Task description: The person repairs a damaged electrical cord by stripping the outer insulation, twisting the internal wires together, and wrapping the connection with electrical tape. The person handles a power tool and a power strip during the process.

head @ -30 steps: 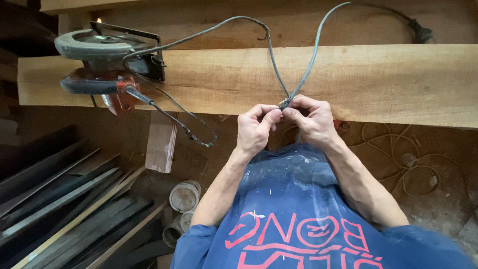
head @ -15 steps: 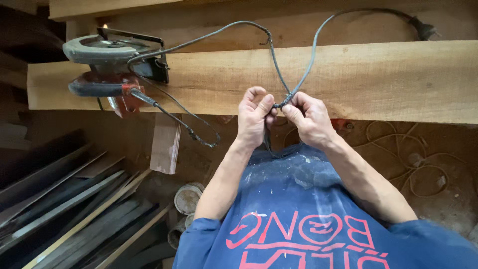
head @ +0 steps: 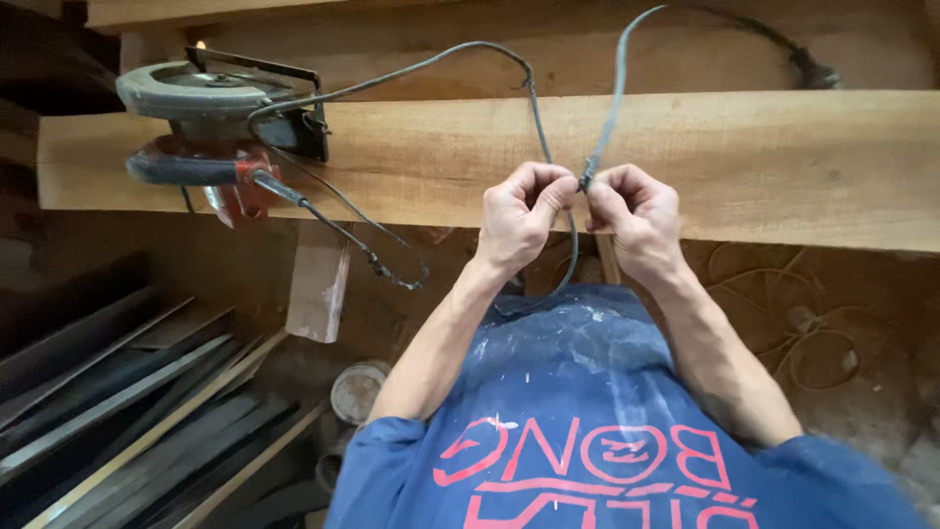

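1. My left hand [head: 522,214] has its grip closed tight on the grey cable [head: 534,108], thumb and curled fingers pinching it just beside the joint.
2. My right hand [head: 632,211] mirrors it — its grip is narrow, fingertips clamped on the other grey cable [head: 612,108], where a frayed end shows between the two hands.
3. The two hands sit knuckle to knuckle, almost touching, in front of the edge of the thick wooden plank [head: 744,162] that lies crosswise beyond my grip.
4. From the left grip the cable rises over the plank, bends and runs off to the left to the circular saw [head: 211,113], which rests on the plank's far left end.
5. From the right grip the other cable climbs up and curves right to a dark plug [head: 818,73] lying well beyond the plank, on the wood behind it.
6. A loop of cable hangs below my left grip, against my blue shirt [head: 587,392].
7. A second, thin dark cord [head: 338,230] drops from the saw's red handle, down and left of my grip.
8. Well below and left of my hands — long metal and wooden strips [head: 127,411] on the floor, with a round tin [head: 357,390] near my left forearm and a small wooden block [head: 318,284] hanging under the plank.
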